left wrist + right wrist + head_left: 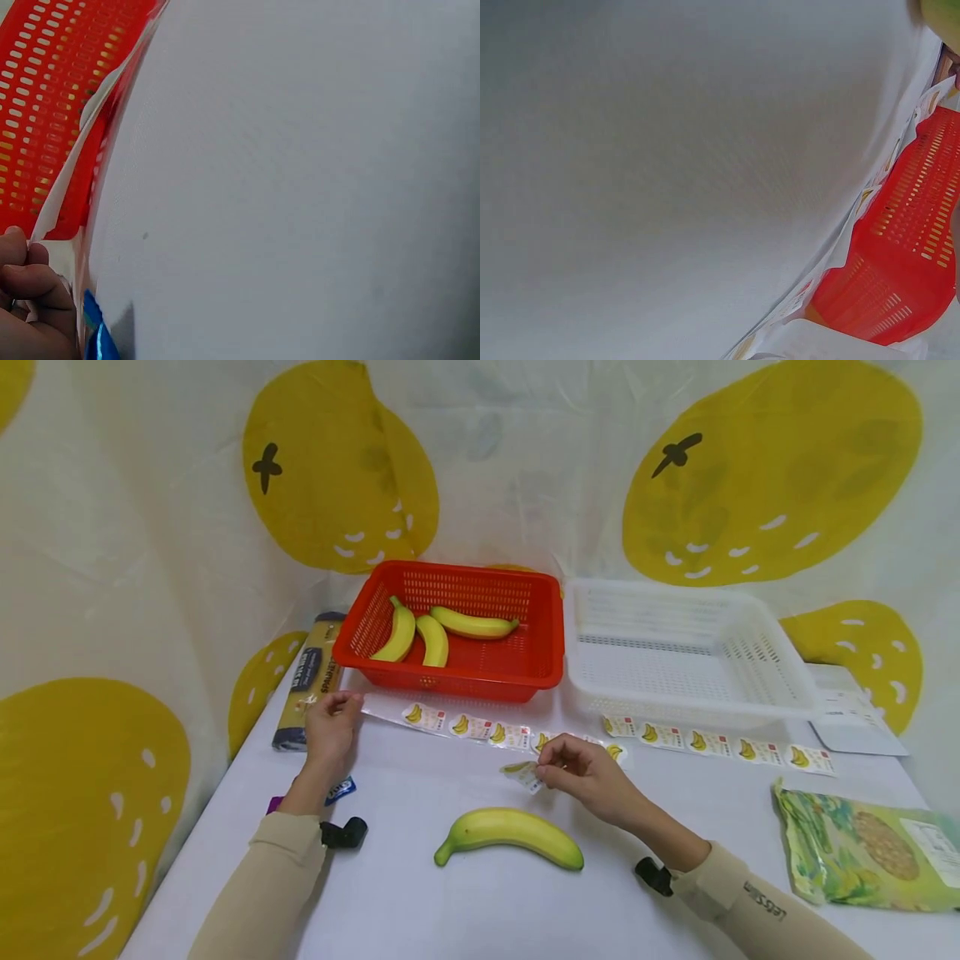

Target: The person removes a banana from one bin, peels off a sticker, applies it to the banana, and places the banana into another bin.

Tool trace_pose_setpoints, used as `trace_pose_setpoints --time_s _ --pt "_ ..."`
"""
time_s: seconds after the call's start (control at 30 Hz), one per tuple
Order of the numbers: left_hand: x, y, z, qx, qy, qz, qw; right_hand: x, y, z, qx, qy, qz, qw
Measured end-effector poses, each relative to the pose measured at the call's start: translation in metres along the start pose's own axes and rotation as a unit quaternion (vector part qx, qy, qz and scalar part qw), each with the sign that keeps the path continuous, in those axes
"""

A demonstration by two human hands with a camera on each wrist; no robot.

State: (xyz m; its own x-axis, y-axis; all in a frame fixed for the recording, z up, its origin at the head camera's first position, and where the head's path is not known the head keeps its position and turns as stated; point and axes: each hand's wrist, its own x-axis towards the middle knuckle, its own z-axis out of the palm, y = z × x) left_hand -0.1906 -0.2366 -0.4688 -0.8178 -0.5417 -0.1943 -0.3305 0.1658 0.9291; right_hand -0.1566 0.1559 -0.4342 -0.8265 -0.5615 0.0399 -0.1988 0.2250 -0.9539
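A long strip of banana stickers [480,727] lies across the white table in front of the baskets. My left hand [331,725] pinches its left end, seen as a white edge [64,180] in the left wrist view. My right hand [581,770] pinches a single sticker [524,774] that is peeled up from the strip. One banana [508,832] lies on the table just below that hand. A red basket [457,628] behind holds three bananas [431,633]. An empty white basket [678,647] stands to its right.
A dark spaghetti packet [309,680] lies left of the red basket. A green printed pouch [870,847] rests at the right edge, with white paper [855,720] behind it. A small blue item [340,790] sits by my left wrist. A yellow-patterned cloth hangs behind.
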Motion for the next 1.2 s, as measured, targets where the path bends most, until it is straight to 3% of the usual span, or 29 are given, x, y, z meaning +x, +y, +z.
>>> trace_pose_setpoints --time_s 0.23,0.3,0.4,0.5,0.63,0.77,0.87,0.97,1.2 --pt "-0.014 0.015 -0.01 0.003 -0.003 -0.005 1.0 -0.001 -0.002 -0.001 0.0 -0.005 0.004 1.0" --pt "-0.022 0.023 -0.011 0.019 -0.007 0.021 0.9996 -0.001 -0.003 0.0 0.002 -0.009 0.002 1.0" --pt "-0.04 0.036 -0.007 0.025 -0.044 0.089 0.9948 -0.001 -0.005 0.001 0.001 -0.014 -0.003 1.0" --pt "-0.066 0.051 0.003 0.041 -0.113 0.17 0.9782 0.0 -0.008 0.004 0.0 -0.024 -0.008 1.0" --pt "-0.102 0.062 0.021 0.083 -0.23 0.236 0.9405 0.001 -0.012 0.009 -0.001 -0.042 -0.003 0.999" --pt "-0.132 0.06 0.039 0.129 -0.328 0.23 0.9074 0.0 -0.014 0.012 -0.01 -0.055 0.011 0.998" --pt "-0.144 0.053 0.047 0.144 -0.364 0.217 0.8944 -0.001 -0.014 0.013 -0.02 -0.058 0.015 0.998" --pt "-0.149 0.047 0.052 0.136 -0.371 0.217 0.8927 -0.002 -0.013 0.014 -0.023 -0.058 0.016 0.998" --pt "-0.152 0.041 0.056 0.119 -0.371 0.202 0.8985 -0.005 -0.011 0.012 -0.025 -0.052 0.028 0.998"
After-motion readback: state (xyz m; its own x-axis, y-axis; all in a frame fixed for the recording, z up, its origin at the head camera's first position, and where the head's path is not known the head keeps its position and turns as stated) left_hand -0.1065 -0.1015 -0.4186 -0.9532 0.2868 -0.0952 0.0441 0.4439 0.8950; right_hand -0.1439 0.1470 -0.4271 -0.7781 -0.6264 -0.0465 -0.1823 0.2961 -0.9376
